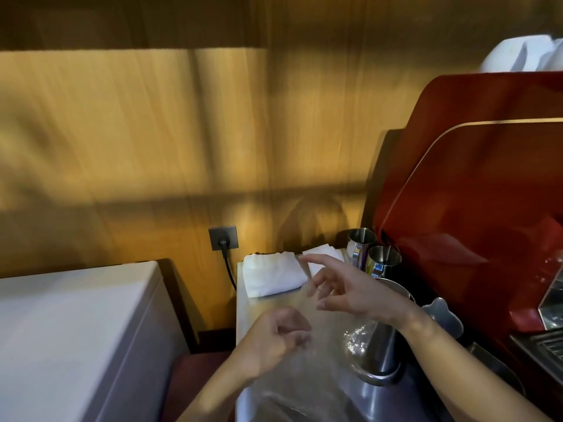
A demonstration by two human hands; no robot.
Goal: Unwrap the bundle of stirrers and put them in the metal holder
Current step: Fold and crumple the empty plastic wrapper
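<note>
The picture is motion-blurred. My left hand (pixel 274 339) is curled with its fingertips pinched on a sheet of clear plastic wrap (pixel 304 379) that trails down over the counter. My right hand (pixel 350 287) hovers above and to the right with fingers spread and nothing in it. Under my right wrist stands a tall metal holder (pixel 380 348), with crinkled wrap glinting against its side. Two smaller metal cups (pixel 384 261) stand behind it. I see no stirrers.
A folded white towel (pixel 274 275) and white napkins (pixel 324 254) lie at the back of the steel counter (pixel 253 315). A red espresso machine (pixel 472 193) fills the right side. A wall socket (pixel 223 238) with a black cable and a white appliance (pixel 61 330) are at left.
</note>
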